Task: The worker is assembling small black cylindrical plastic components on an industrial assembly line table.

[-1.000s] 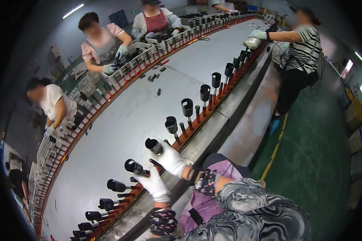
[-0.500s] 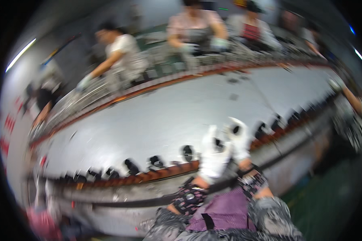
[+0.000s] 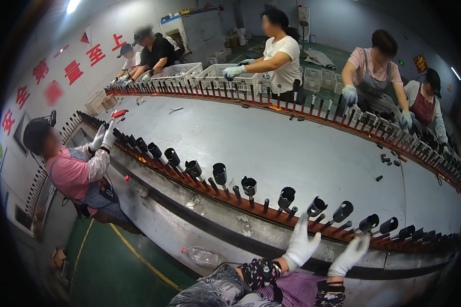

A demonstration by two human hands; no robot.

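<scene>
White-gloved left hand (image 3: 298,246) is spread, empty, beside a black cylindrical cup (image 3: 316,207), rod-raised apparently for access; white-gloved right hand's (image 3: 349,256) grip is unclear.

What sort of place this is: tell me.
Probably a factory workshop: black cup-shaped parts line a long grey table, with gloved workers and white crates on its far side.

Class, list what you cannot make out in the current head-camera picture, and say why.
Head view: the lower stem of the black cup just above the left hand, hidden by that hand.
Head view: whether the right hand touches anything, because it is blurred.
Head view: single cups at the right end of the row, too small, dark and overlapping.
Head view: the grey patterned garment, cut off by the lower edge.
</scene>
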